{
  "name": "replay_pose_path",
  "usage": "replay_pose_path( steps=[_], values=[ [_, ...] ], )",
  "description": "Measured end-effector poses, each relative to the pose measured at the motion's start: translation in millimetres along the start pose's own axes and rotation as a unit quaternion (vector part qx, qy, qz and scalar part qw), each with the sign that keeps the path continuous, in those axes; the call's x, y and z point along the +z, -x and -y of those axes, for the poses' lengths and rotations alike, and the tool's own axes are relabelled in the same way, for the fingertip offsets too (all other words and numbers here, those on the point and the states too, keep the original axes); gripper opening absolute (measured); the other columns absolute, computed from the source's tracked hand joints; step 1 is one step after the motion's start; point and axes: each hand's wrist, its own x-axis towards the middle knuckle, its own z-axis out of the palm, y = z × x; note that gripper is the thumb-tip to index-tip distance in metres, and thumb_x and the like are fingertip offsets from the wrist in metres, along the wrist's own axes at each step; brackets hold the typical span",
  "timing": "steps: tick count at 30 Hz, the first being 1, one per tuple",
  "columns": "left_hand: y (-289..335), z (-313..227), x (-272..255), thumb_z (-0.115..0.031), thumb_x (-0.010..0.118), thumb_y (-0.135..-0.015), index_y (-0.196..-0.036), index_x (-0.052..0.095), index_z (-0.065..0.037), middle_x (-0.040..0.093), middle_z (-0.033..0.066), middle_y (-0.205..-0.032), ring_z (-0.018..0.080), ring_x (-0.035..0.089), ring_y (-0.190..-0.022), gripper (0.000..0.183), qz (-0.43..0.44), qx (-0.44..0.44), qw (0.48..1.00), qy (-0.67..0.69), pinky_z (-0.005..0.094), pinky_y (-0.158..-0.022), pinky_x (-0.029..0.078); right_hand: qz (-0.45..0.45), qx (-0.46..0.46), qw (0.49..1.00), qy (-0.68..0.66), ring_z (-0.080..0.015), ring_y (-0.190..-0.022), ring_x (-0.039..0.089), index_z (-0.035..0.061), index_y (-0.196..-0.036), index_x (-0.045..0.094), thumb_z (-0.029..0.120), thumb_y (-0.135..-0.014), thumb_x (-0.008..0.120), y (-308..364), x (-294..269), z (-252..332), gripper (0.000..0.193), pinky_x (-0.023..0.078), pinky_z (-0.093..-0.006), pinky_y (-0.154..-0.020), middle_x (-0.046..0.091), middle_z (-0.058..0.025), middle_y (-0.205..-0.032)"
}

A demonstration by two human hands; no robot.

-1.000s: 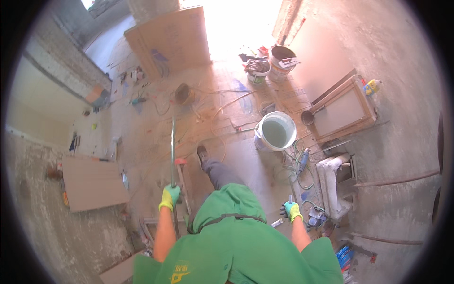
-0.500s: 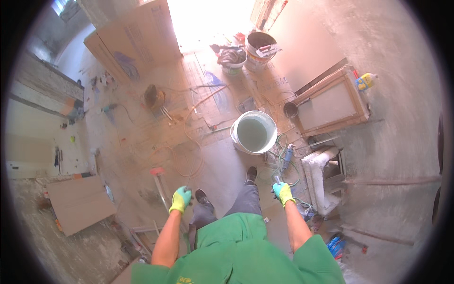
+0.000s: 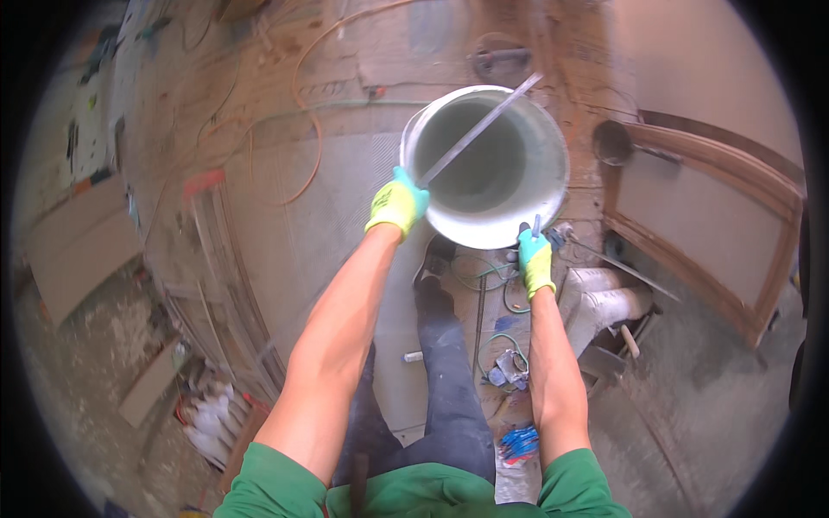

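A white bucket (image 3: pixel 560 160) with greyish-green material inside stands in front of me. My left hand (image 3: pixel 399 204), in a yellow and turquoise glove, is closed at the bucket's left rim. It holds a long, narrow metal blade (image 3: pixel 482 129), which slants over the bucket's mouth past the far rim. My gloved right hand (image 3: pixel 536 259) is closed by the near right rim. It grips a small hand tool (image 3: pixel 536 226) with a grey-blue end; the rest of that tool is hidden in the fingers.
At the right a wood-framed panel (image 3: pixel 704 220) leans beside a dark round pot (image 3: pixel 612 142). White rolls (image 3: pixel 613 304) and a green cord (image 3: pixel 509 343) lie near my right forearm. An orange hose (image 3: pixel 318 142) curves over the covered floor. Left stands a wooden frame (image 3: pixel 220 259).
Both hands have moved forward from beside my legs to the bucket. The long blade now lies across its mouth. My view has shifted closer to the bucket.
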Motion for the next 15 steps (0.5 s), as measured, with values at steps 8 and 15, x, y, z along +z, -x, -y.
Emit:
replay_pose_path(
  steps=[8,15],
  values=[
    [14.0,-0.1,12.6,-0.014,0.043,-0.082,-0.136,0.031,0.012,0.059,0.0314,-0.111,0.0437,0.059,-0.102,0.061,0.008,-0.046,0.999,-0.019,0.0477,-0.090,0.045,0.028,-0.045,0.997,0.056,-0.0193,-0.044,0.058,0.0014,-0.062,0.060,0.028,-0.084,0.048,-9.1,-1.9,9.6,0.036,0.043,-0.0343,-0.044,0.058,-0.0094,-0.050],
    [30.6,79.0,50.9,-0.022,0.047,-0.084,-0.120,0.046,0.006,0.063,0.0270,-0.089,0.0381,0.065,-0.081,0.046,-0.095,-0.064,0.993,0.036,0.0447,-0.074,0.050,0.042,-0.134,0.969,0.203,-0.0306,-0.059,0.066,-0.0063,-0.070,0.065,0.027,-0.082,0.046,3.6,13.9,5.5,0.040,0.049,-0.0417,-0.058,0.061,-0.0201,-0.056]
  ],
)
